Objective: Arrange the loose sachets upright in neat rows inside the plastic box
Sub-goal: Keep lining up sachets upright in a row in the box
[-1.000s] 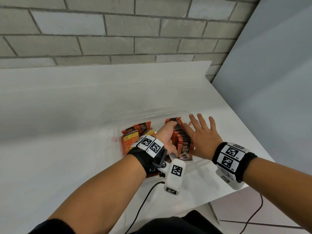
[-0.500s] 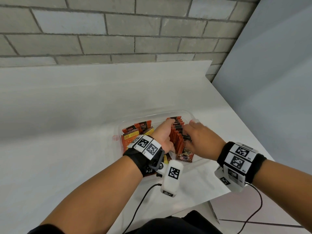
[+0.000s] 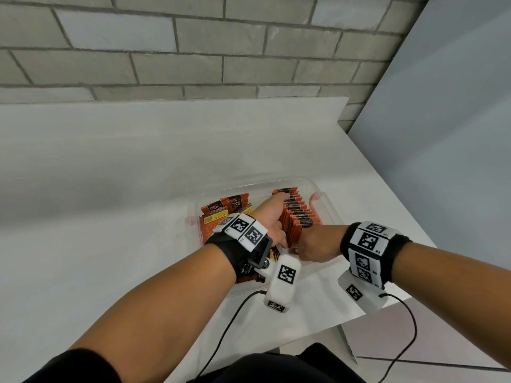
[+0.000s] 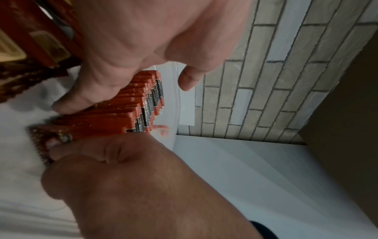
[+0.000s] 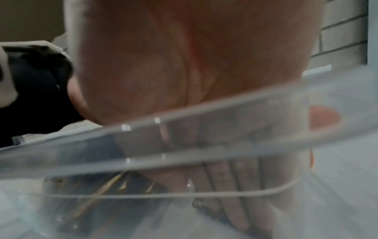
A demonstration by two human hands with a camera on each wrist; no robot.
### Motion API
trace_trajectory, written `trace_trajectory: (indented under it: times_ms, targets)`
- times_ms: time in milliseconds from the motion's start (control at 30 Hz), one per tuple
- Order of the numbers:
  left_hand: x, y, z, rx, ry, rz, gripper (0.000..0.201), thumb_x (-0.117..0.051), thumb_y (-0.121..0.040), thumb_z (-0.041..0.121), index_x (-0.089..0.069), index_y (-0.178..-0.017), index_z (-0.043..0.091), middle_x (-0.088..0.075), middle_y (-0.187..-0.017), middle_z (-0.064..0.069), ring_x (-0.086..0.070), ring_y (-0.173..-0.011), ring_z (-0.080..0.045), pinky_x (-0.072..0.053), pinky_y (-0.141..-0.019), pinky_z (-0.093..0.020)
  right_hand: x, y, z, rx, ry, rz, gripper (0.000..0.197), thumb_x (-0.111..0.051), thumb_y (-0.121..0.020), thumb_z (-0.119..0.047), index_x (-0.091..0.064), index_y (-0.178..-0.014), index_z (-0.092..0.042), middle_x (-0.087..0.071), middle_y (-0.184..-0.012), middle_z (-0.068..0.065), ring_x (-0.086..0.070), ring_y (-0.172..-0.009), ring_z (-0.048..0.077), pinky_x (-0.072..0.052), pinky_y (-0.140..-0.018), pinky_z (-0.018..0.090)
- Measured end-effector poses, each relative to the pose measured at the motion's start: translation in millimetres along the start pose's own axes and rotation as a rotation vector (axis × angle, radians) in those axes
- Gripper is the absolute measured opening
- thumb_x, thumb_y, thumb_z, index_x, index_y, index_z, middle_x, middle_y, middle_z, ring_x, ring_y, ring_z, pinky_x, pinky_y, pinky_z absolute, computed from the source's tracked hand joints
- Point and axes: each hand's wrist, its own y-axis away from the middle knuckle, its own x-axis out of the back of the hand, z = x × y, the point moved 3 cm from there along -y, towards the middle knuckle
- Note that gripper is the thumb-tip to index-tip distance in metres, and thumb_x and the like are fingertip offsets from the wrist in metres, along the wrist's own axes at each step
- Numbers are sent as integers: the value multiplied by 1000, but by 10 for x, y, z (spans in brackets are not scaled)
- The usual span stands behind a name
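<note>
Two hands meet mid-frame in my head view: left hand (image 3: 272, 219) flat against the upright sachet row (image 3: 297, 214) inside the plastic box (image 3: 320, 189). Left wrist: its fingers (image 4: 69, 103) stay straight (thumb free). Right wrist: right hand (image 5: 204, 72) blurred; grip unclear.

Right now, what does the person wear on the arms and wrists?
Both forearms are bare. The left wrist has a black strap with white blocks bearing black square codes, and a white camera unit with a black cable. The right wrist wears the same. Dark sleeves begin higher up.
</note>
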Motion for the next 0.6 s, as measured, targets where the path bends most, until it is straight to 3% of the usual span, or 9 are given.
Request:
trace_trajectory:
  times_ms: [100, 200, 300, 467, 600]
  targets:
    - [2, -18, -12, 4, 11, -8, 76, -48, -97, 41, -13, -151, 2, -16, -156, -23, -19, -142, -42, -8, -114, -56, -4, -6, 2, 20, 56, -18, 33, -45, -96, -21, -41, -64, -19, -44, -69, -2, -43, -74, 17, -32, -55, 20]
    - [1, -34, -18, 3, 10, -9, 74, -48, -97, 41, -14, -151, 3, -16, -156, -23, -21, -142, -41, -9, -114, -56, -9, -2, 14, 26, 54, -36, 28, -42, -97, -21, -47, -72, -9, -51, -79, 4, -47, -80, 20, -35, -66, 24]
    - [-16, -29, -22, 4, 4, -13, 71, -49, -97, 41, -18, -150, 4, -20, -155, -22, -25, -141, -41, -12, -113, -57, 0, 14, -6, 32, 91, -8, 37, -42, -97, -21, -39, -61, -15, -44, -67, 0, -44, -70, 18, -30, -55, 20]
    - [-19, -31, -26, -2, 7, -5, 73, -49, -97, 40, -15, -151, 6, -15, -157, -22, -19, -143, -41, -9, -114, -58, -1, 6, -6, 68, 86, 15, 41, -41, -98, -18, -33, -58, -19, -39, -63, -3, -41, -66, 17, -31, -58, 22]
    - [-18, -12, -21, -5, 0, -16, 67, -46, -98, 39, -20, -150, 5, -22, -155, -22, -25, -140, -41, -12, -113, -58, 1, 22, 11, 95, 74, 32, 42, -41, -97, -14, -31, -57, -21, -37, -61, -4, -37, -64, 17, -30, -57, 21]
